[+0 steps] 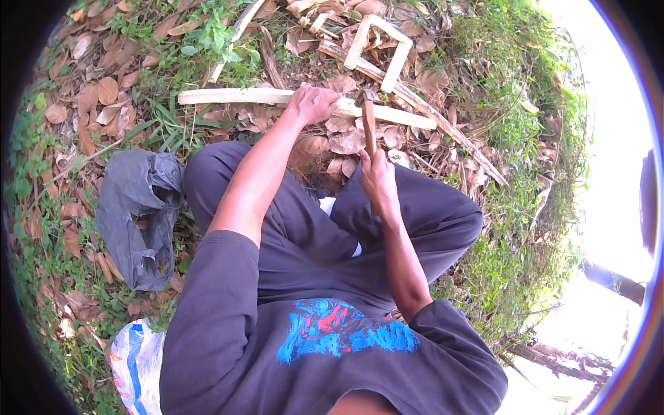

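A long pale wooden strip (235, 96) lies crosswise on the leaves in front of my crossed legs. My left hand (315, 105) is closed on its middle; whether it is one strip or two pieces meeting under the hand, I cannot tell. My right hand (379, 181) grips the lower part of a hammer's wooden handle (370, 128). The hammer's head is at the far end of the handle, over the strip just right of my left hand. Whether it touches the wood is unclear. My left fingertips are partly hidden.
Beyond the strip lie an angular pale wooden frame (404, 55) and a long rough-edged wooden length (449, 128) slanting right. A grey plastic bag (128, 221) rests by my left knee, with a white and blue bag (138, 366) nearer. Dry leaves (90, 104) and grass cover the ground.
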`<state>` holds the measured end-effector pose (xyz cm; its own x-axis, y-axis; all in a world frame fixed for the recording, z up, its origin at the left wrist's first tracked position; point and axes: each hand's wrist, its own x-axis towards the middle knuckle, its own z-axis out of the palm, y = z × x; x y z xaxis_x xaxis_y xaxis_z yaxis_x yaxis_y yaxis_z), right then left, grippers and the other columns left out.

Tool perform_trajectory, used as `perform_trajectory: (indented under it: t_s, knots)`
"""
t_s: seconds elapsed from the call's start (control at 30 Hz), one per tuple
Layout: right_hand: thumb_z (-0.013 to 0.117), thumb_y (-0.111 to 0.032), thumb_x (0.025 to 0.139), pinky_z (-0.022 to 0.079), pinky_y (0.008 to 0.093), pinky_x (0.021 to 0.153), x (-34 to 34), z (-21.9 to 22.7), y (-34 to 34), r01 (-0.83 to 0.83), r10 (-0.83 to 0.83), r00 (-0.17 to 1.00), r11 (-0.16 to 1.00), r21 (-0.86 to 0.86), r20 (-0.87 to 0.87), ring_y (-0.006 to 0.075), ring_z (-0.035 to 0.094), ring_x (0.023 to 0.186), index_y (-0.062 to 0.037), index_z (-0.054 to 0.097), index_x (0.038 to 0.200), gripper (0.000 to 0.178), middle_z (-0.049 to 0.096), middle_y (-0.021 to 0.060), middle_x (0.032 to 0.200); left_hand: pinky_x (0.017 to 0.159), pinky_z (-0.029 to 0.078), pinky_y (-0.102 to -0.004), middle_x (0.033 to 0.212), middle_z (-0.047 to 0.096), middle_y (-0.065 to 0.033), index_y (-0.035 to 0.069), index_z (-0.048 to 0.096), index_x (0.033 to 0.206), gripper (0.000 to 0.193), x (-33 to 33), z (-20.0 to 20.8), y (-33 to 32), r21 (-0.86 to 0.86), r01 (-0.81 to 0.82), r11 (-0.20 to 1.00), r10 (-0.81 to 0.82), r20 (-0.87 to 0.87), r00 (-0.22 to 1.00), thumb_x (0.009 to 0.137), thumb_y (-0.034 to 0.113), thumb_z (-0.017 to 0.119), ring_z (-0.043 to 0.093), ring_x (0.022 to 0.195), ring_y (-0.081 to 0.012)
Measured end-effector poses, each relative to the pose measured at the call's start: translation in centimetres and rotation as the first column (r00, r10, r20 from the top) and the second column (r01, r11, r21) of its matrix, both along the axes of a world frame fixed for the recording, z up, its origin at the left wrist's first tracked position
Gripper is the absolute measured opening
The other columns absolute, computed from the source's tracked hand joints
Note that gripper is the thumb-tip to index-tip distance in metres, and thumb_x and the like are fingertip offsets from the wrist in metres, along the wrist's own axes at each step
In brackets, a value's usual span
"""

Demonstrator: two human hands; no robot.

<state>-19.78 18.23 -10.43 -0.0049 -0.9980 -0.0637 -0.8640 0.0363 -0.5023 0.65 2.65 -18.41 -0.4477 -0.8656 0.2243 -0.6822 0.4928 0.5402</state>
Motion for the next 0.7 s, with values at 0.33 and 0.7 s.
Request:
perform_trajectory:
  t_s: [0.33,0.7]
  knots:
    - [0.055,-0.031,0.106,0.042,0.0591,0.055,3.5,7.5,0.8,0.095,-0.084,0.988,0.992,-0.087,0.126,0.0565,0.057,0.068,-0.002,0.045,0.1,0.032,0.058,0.0323,0.069,0.076,0.061,-0.0429,0.1,0.077,-0.0071,0.015,0.075,0.108,0.022,0.5,-1.8,0.1,-0.172,-0.039,0.984,0.021,-0.103,0.995,0.092,0.023,0.064,0.075,0.085,-0.0283]
    - [0.052,-0.035,0.107,0.043,0.0598,0.058,3.4,7.4,0.2,0.129,-0.121,0.984,0.99,-0.052,0.132,0.0586,0.058,0.073,-0.001,0.045,0.101,0.035,0.06,0.0346,0.076,0.085,0.06,-0.0449,0.109,0.076,-0.0072,0.02,0.073,0.115,0.028,0.2,-1.4,-0.2,0.045,-0.002,0.999,0.002,-0.002,1.0,0.097,0.026,0.053,0.074,0.093,-0.0305]
